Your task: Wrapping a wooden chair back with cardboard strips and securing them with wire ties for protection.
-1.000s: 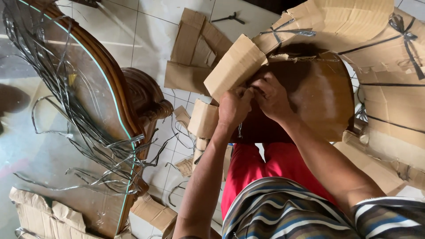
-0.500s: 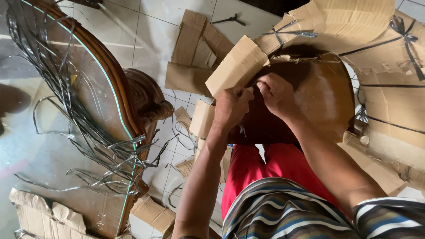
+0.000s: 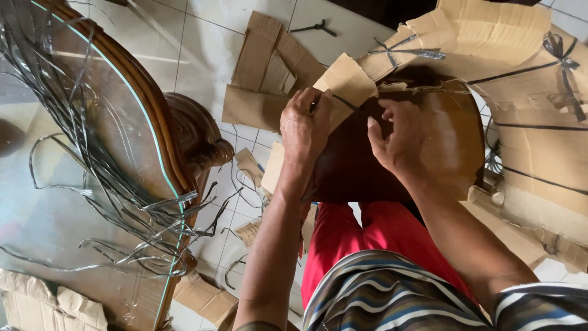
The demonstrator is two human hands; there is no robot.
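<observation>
Left hand (image 3: 304, 125) fingers gripping torn brown cardboard flap (image 3: 346, 83); right hand (image 3: 401, 144) fingers lying spread, open, on dark brown round wooden panel (image 3: 450, 132) wrapped in black-strapped cardboard wrapping (image 3: 527, 73).

A torn flap of brown corrugated cardboard (image 3: 346, 83) stands peeled up from a dark, glossy rounded wooden panel (image 3: 441, 147), still partly wrapped in cardboard.

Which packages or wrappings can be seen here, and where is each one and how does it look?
Cardboard wrapping: top right, brown, corrugated, tied with dark straps, partly torn off a dark wooden piece.
Cardboard flap: centre, brown, beside the left hand.
Flattened cardboard pieces: on the tiled floor, top centre.
No labels, signs or screens.
</observation>
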